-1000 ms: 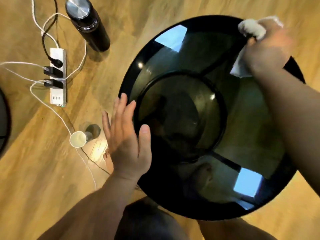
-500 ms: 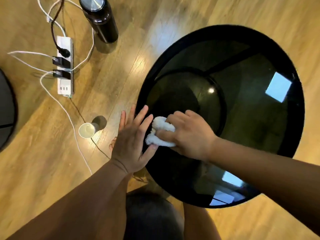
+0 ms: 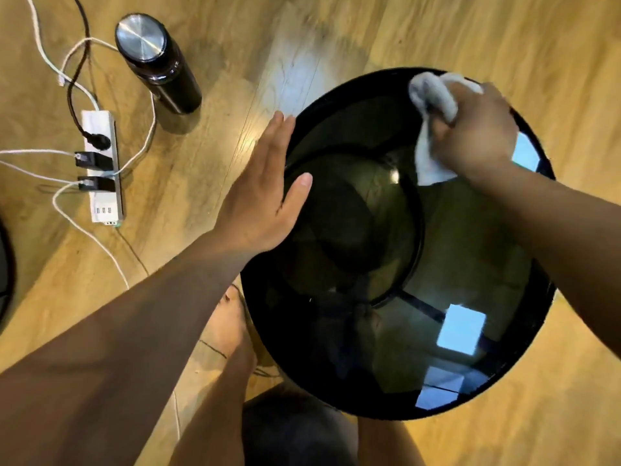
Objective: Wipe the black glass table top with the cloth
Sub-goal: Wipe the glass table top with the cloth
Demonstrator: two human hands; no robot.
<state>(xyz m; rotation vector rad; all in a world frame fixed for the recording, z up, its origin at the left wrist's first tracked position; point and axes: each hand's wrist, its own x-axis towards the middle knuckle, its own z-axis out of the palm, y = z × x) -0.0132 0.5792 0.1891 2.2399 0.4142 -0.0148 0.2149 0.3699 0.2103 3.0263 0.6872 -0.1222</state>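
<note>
The round black glass table top (image 3: 470, 257) fills the right half of the head view, with bright window reflections on it. My right hand (image 3: 477, 136) grips a bunched white cloth (image 3: 431, 129) near the table's far rim, and the cloth's lower part lies on the glass. My left hand (image 3: 265, 193) lies flat with straight fingers against the table's left edge, its thumb over the glass.
A black bottle with a steel lid (image 3: 158, 62) stands on the wooden floor at the upper left. Beside it lies a white power strip (image 3: 102, 169) with plugs and several cables. My bare foot (image 3: 232, 327) is under the table's near left edge.
My right hand has swept the cloth from the near left edge beside my left hand across to the far rim. My left hand has stayed at the left edge.
</note>
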